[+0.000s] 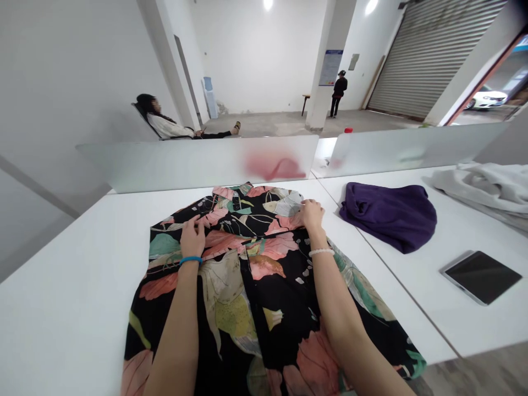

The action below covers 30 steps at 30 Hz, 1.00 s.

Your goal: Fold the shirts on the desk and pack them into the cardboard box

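Observation:
A black floral shirt (231, 319) with large pink, green and cream flowers lies spread over the white table, its narrower top end toward the divider. A fold of cloth runs across it between my hands. On its upper left part, my left hand (192, 237) has bent fingers closed on the fabric; a blue band circles that wrist. My right hand (312, 214) grips the cloth at the upper right edge, fingertips pressed together, with a pale beaded bracelet at the wrist. Both forearms cover parts of the shirt, whose right side hangs toward the near table edge.
A bundled purple cloth (390, 214) lies to the right, near a dark-screened tablet-like device (482, 276) and white-grey fabric (495, 187). A frosted divider (198, 165) borders the far side of the table (61, 297). Beyond it, one person sits reclined and another stands.

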Available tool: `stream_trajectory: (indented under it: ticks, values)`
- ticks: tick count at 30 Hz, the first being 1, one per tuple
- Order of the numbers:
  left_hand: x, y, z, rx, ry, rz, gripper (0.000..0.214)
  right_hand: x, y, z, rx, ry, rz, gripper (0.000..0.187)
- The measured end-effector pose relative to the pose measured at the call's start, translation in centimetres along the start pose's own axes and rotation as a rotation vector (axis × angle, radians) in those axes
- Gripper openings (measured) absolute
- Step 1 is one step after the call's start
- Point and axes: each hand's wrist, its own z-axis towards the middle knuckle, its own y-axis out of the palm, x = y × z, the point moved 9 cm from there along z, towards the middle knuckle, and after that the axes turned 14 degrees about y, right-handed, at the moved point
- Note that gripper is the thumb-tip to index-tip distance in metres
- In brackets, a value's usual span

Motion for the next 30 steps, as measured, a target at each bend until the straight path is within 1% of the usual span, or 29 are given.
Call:
stream_trajectory:
  ticks: [1, 3, 5, 7, 10, 14, 16, 20, 23, 26, 30]
  values:
    - [1.2, 0.4, 0.0, -0.028, 0.072, 0.033, 0.038, -1.4, 0.4, -0.3, -0.042, -0.081, 0.002, 0.04]
    - [3.2, 2.0, -0.2, -0.14, 0.167, 0.094, 0.04, -4.3, 1.7, -1.4, -0.14, -0.25, -0.001, 0.04]
    - [3.8, 3.6, -0.7, -0.259, 0.167, 0.139, 0.041, -6.3, 3.4, -2.7, -0.229, -0.375, -0.022, 0.044]
    - [3.8, 4.4, -1.1, -0.326, 0.134, 0.171, 0.043, -6.8, 5.1, -3.5, -0.299, -0.426, -0.07, 0.052]
    - [3.4, 4.6, -1.4, -0.366, 0.089, 0.195, 0.046, -5.7, 6.8, -3.5, -0.353, -0.407, -0.149, 0.059]
    - [3.5, 4.5, -1.4, -0.352, 0.106, 0.147, 0.047, -4.0, 7.4, -2.5, -0.343, -0.351, -0.203, 0.062]
    - [3.6, 4.6, -1.2, -0.34, 0.123, 0.1, 0.047, -3.8, 7.6, -2.2, -0.334, -0.338, -0.222, 0.064]
    - [2.9, 5.1, -1.2, -0.36, 0.083, 0.077, 0.048, -3.8, 8.1, -2.3, -0.32, -0.336, -0.253, 0.066]
    - [2.8, 5.2, -1.3, -0.36, 0.098, 0.048, 0.039, -3.8, 8.3, -2.3, -0.318, -0.335, -0.254, 0.065]
    - [3.0, 4.9, -1.0, -0.321, 0.117, -0.016, 0.027, -3.7, 8.1, -2.1, -0.315, -0.333, -0.249, 0.065]
    - [2.3, 3.7, -0.3, -0.22, 0.094, -0.13, 0.02, -3.5, 7.7, -1.8, -0.299, -0.325, -0.236, 0.062]
